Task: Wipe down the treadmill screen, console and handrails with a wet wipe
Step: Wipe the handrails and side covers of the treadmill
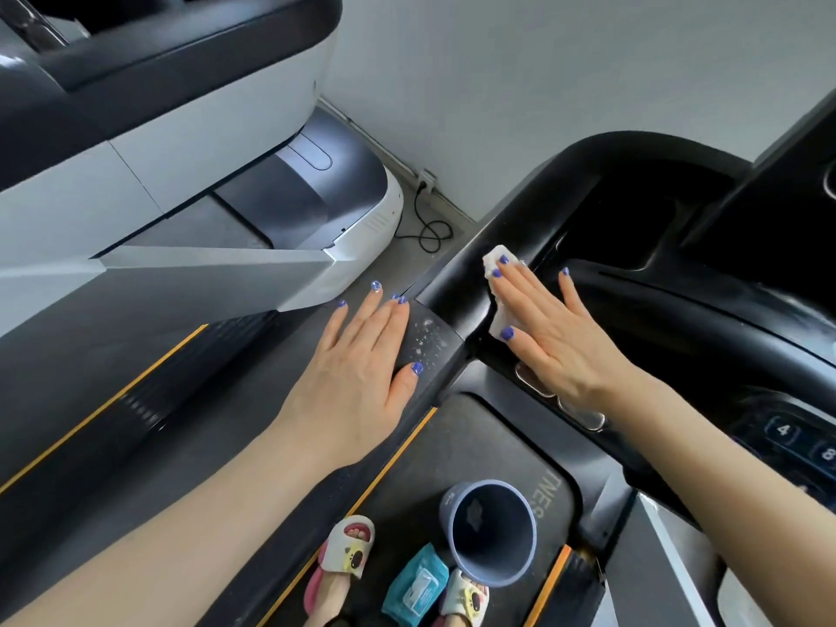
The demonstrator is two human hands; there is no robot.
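Wet wipe (497,287) pressed under flat right hand (547,328) on handrail (457,282), grip open.

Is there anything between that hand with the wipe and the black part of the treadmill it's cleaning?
Nothing visible. The right hand presses the wet wipe flat against the black handrail, with only the wipe between palm and surface. The left hand rests on the rail nearer the person, off to the side.
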